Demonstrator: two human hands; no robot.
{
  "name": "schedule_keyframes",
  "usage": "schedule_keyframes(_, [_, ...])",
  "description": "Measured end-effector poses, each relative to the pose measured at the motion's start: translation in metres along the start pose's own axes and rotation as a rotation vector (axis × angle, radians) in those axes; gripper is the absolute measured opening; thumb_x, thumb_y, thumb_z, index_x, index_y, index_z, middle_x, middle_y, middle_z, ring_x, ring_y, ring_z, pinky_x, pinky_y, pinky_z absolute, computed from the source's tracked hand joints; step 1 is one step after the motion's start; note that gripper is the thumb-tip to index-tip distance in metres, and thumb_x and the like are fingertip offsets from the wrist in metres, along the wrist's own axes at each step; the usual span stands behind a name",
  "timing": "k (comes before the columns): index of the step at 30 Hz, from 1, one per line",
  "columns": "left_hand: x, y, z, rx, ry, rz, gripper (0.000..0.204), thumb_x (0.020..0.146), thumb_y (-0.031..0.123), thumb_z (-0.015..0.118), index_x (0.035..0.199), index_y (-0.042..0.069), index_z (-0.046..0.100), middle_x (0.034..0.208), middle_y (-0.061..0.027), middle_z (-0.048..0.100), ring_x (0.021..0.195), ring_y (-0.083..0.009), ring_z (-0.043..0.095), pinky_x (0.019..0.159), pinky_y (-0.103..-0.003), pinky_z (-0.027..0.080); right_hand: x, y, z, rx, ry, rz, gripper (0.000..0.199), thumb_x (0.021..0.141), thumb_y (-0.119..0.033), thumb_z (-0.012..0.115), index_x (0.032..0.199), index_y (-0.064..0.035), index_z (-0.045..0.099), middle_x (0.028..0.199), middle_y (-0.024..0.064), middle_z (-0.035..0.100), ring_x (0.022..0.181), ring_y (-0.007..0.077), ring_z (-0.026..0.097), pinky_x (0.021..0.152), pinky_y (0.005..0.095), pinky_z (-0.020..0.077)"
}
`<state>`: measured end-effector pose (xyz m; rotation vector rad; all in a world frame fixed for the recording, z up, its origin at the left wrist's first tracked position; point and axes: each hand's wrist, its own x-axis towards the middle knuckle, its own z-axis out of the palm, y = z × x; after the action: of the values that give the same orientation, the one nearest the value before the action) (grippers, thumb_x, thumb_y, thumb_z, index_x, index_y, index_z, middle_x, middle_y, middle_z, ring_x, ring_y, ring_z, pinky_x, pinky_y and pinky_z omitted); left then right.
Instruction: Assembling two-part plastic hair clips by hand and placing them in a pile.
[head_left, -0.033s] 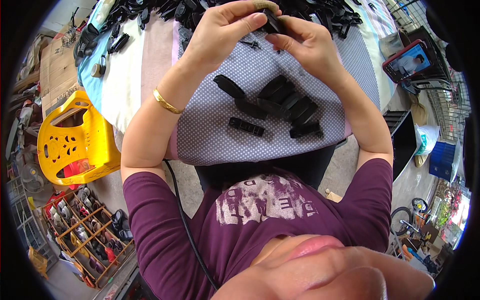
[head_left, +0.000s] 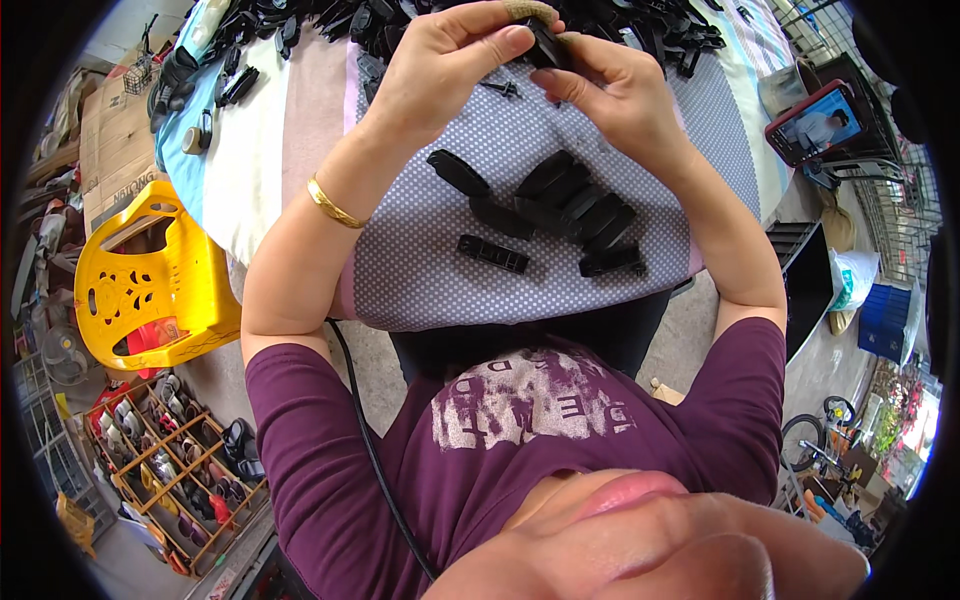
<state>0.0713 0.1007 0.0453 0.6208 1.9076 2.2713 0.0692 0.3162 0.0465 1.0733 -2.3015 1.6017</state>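
1. Gripping a black plastic piece [head_left: 546, 48], the left hand [head_left: 462, 52] and right hand [head_left: 622, 98] meet around it near the upper edge of the view, thumbs and fingers closed on it; the fingers' exact placing is partly hidden and hard to tell.
2. Several loose black parts [head_left: 547, 178] lie untouched on the dotted cloth [head_left: 430, 300], toward its near edge.
3. A large heap of black parts [head_left: 675, 35] spreads beyond the hands, suggesting plenty is left.
4. Work on the held piece looks unfinished; whether the nearer group is done or waiting cannot be judged.
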Motion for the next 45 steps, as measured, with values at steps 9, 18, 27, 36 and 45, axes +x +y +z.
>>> schedule_keyframes(9, [0.023, -0.033, -0.006, -0.182, -0.335, 0.613, 0.023, 0.101, 0.002, 0.062, 0.121, -0.004, 0.071, 0.112, -0.0046, 0.073, 0.102, -0.0118, 0.066, 0.093, -0.026, 0.052, -0.005, -0.002, 0.01, -0.37, 0.136, -0.276, 0.024, 0.093, -0.018, 0.077, 0.104, 0.003, 0.072, 0.077, 0.0095, 0.073, 0.071, 0.0139, 0.073, 0.063, 0.0265, 0.0559])
schedule_keyframes(18, [0.001, 0.024, 0.012, 0.431, -0.109, 0.291, 0.053, 0.086, 0.024, 0.081, 0.134, 0.007, 0.065, 0.092, -0.0144, 0.076, 0.079, -0.0215, 0.074, 0.071, -0.032, 0.058, 0.022, 0.013, -0.073, -0.726, 0.191, 0.188, 0.03, 0.098, -0.029, 0.067, 0.087, -0.0019, 0.073, 0.08, 0.0127, 0.073, 0.075, 0.0255, 0.071, 0.069, 0.0365, 0.0545])
schedule_keyframes(27, [0.012, -0.009, 0.029, 1.134, -0.246, 0.392, 0.031, 0.091, 0.024, 0.074, 0.117, 0.006, 0.073, 0.096, -0.0119, 0.074, 0.086, -0.0301, 0.071, 0.078, -0.038, 0.057, 0.013, 0.049, -0.094, -0.708, 0.144, 0.388, 0.034, 0.079, -0.021, 0.081, 0.104, 0.0008, 0.072, 0.083, 0.0139, 0.075, 0.072, 0.0218, 0.072, 0.069, 0.0341, 0.0562])
schedule_keyframes(36, [0.043, -0.025, 0.033, 1.573, -0.278, 0.542, 0.014, 0.08, 0.013, 0.069, 0.091, 0.006, 0.065, 0.104, -0.0134, 0.055, 0.102, -0.031, 0.053, 0.088, -0.038, 0.048, 0.014, 0.056, -0.097, -0.581, 0.152, 0.404, 0.034, 0.079, -0.011, 0.071, 0.11, 0.0026, 0.071, 0.081, 0.0146, 0.074, 0.071, 0.0229, 0.072, 0.069, 0.0337, 0.0561])
schedule_keyframes(45, [0.02, -0.015, 0.014, 1.297, -0.113, 0.683, 0.016, 0.089, 0.012, 0.076, 0.1, 0.003, 0.07, 0.115, -0.0094, 0.071, 0.085, -0.0273, 0.07, 0.079, -0.036, 0.059, 0.014, 0.044, -0.081, -0.752, 0.13, -0.057, 0.034, 0.083, -0.013, 0.068, 0.114, -0.0018, 0.072, 0.102, 0.019, 0.072, 0.095, 0.0347, 0.068, 0.086, 0.0394, 0.0544])
